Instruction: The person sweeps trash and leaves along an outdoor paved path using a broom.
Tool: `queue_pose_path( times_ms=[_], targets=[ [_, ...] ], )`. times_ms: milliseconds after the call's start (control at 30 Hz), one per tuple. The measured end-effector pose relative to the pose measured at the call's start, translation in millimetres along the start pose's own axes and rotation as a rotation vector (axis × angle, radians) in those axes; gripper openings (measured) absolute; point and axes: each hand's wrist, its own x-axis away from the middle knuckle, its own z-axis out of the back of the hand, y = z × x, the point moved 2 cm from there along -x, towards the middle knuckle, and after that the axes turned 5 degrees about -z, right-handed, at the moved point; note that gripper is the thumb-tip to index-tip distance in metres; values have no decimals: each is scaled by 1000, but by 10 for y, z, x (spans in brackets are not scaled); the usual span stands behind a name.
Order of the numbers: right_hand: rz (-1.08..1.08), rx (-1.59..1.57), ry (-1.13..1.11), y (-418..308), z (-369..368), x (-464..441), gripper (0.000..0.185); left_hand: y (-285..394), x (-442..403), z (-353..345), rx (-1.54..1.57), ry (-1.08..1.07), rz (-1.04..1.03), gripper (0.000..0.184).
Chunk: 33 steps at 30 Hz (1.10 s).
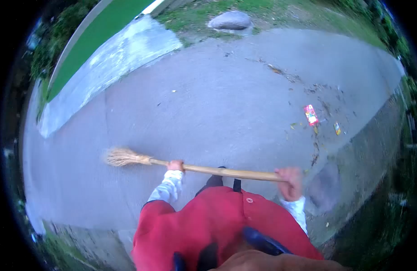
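Note:
A straw broom (226,172) with a long wooden handle lies across the front of my body, its bristles pointing left. My left hand (176,166) is closed round the handle just above the bristle head. Near the handle's other end, my right hand (290,183) grips it, slightly blurred. The bristles are smeared at their tips, and I cannot tell whether they touch the pavement (195,113). Ahead on the right lie a red wrapper (311,115) and a small yellow wrapper (337,128), apart from the broom.
Dry leaves (280,71) trail over the pavement on the right. A rock (231,21) sits by the grass at the far edge. A green and white structure (88,49) stands at the upper left. A dark round patch (325,186) lies right of my right hand.

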Motion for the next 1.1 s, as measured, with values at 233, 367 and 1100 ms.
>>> queue_pose_path(
  times_ms=[233,367,1100],
  targets=[
    [665,146,514,-1246,173,1353,25,3310,-1158,780,106,421,-1008,11],
    [917,312,762,-1239,-102,1613,26,5294,-1369,993,-41,324,-1325,15],
    [712,6,617,-2743,2197,-2630,13,5457,-4372,3782,-196,306,-962,17]
  ],
)
